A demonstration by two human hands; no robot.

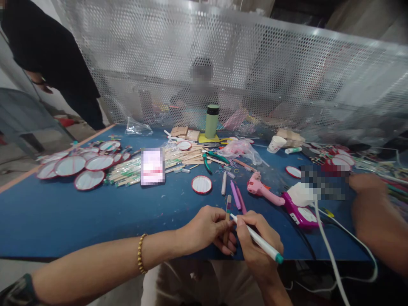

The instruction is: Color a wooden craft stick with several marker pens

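At blue bench (153,221): left hand (207,224) pinches flat wooden stick (228,204).
Right hand (255,255) grips white green-ended marker (264,243), tip beside stick.

Appears to be a shared craft workshop. Includes a blue counter (137,212) strewn with many wooden sticks (191,157), red-rimmed discs (70,165), marker pens (235,195), teal-handled pliers (206,164) and a pink glue gun (269,194). Has a perforated metal screen (255,63) along the rear, a grey chair (27,114) at left, and a neighbouring person's arm (371,212) at right.

The blue table (143,212) bears red-rimmed discs (202,185), loose markers (235,194) and, farther back, apparently wooden sticks (195,157).
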